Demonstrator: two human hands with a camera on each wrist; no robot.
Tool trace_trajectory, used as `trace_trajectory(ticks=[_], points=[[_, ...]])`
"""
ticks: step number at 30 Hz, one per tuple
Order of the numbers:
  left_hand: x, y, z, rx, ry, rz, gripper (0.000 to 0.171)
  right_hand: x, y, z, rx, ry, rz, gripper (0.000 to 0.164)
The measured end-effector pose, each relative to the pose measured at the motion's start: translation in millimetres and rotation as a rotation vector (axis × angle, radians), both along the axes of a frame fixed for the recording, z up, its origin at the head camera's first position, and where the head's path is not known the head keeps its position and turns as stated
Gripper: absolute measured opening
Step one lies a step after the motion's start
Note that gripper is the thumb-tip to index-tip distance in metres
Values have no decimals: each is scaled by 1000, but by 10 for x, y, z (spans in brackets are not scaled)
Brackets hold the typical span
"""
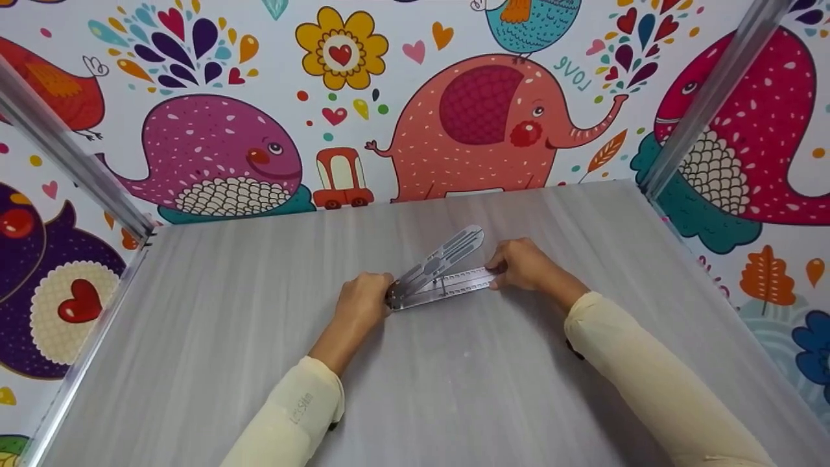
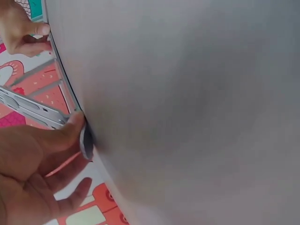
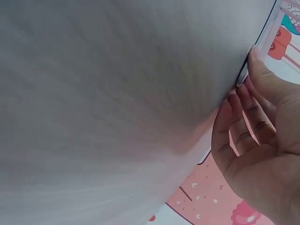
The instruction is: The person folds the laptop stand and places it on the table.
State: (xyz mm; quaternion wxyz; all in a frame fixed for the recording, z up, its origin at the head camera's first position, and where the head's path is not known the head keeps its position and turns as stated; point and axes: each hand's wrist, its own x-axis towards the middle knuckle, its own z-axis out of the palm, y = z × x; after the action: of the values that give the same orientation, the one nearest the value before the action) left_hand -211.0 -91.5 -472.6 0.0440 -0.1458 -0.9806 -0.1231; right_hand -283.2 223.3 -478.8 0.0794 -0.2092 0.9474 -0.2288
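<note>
A silver hinged tool, its exact kind unclear, has a flat slotted base [image 1: 463, 281] and a slotted arm [image 1: 447, 251] raised at an angle from it. My left hand [image 1: 363, 299] grips the dark hinge end. At the opposite end, my right hand [image 1: 526, 264] pinches the base between thumb and fingers. In the left wrist view, the left thumb presses beside a rounded grey end piece [image 2: 86, 140], and the arm juts out past the hand. Only a narrow edge of the tool [image 3: 243, 74] shows in the right wrist view, under the right thumb.
Beneath the hands spreads a grey wood-grain table [image 1: 227, 311]. A wall with printed animals [image 1: 480, 130] rises behind it. Metal posts stand at the back left [image 1: 78, 155] and back right [image 1: 703, 104] corners, and a metal rail [image 1: 78, 376] runs along the left edge.
</note>
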Motion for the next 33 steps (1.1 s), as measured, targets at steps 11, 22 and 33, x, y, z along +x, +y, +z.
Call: trace_trajectory(ticks=[11,22,33], points=[[-165,-97,5,38,-77,-22,29,136,3,-3,11,84,40,40],[-376,-173,-38,-12,-1,-94,21,238,-53,-17,-8,28,-6,33],[-497,-208,7,-24,-66,-108,26,307,-122,-10,-7,46,-8,27]])
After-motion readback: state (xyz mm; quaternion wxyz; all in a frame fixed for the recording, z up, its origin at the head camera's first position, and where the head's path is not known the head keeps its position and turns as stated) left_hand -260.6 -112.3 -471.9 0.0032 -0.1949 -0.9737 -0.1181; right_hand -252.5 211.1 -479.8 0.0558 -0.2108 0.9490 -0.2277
